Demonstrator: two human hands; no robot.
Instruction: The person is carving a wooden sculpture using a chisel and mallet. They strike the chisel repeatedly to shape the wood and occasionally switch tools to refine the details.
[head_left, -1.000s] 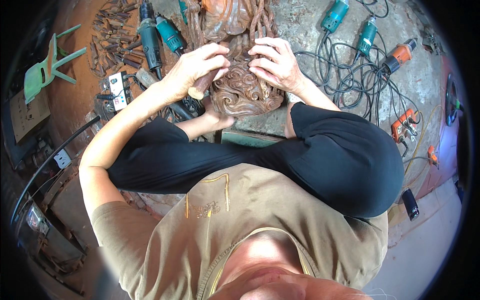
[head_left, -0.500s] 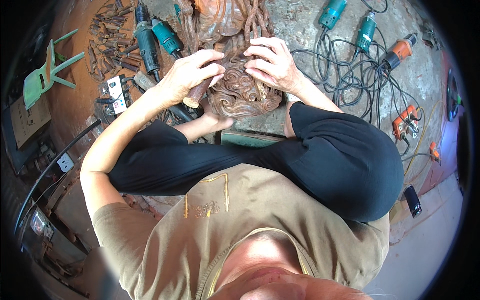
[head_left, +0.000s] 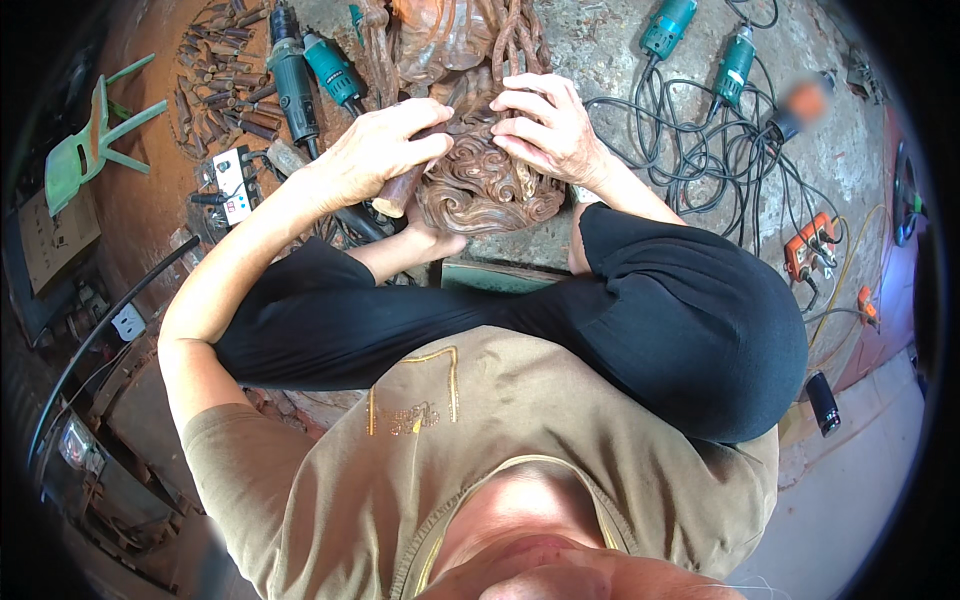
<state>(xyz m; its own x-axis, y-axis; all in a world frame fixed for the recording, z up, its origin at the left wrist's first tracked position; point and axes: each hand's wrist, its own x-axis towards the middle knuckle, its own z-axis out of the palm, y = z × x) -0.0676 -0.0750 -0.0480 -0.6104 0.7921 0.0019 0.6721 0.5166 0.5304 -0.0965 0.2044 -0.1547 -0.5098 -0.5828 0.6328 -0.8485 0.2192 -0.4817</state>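
A dark brown wood carving (head_left: 495, 190), covered in curling swirls, stands between my feet. My left hand (head_left: 385, 145) is closed around a wooden-handled carving tool (head_left: 400, 190) at the carving's left side. The pale butt of its handle points down toward me, and its working end is hidden behind my fingers and the carving. On the carving's right side my right hand (head_left: 550, 130) has its bent fingers hooked over the wood, gripping it. Its thumb is mostly out of sight.
Many wooden-handled tools (head_left: 225, 85) lie at the far left, beside green power tools (head_left: 292, 95) and a power strip (head_left: 235, 185). More green grinders (head_left: 735, 70), tangled black cords (head_left: 690, 165) and an orange socket block (head_left: 810, 247) lie to the right. A green plastic chair (head_left: 85, 150) lies tipped at left.
My left hand and the tool handle have shifted very slightly to the right. My right hand stays at the same place on the carving.
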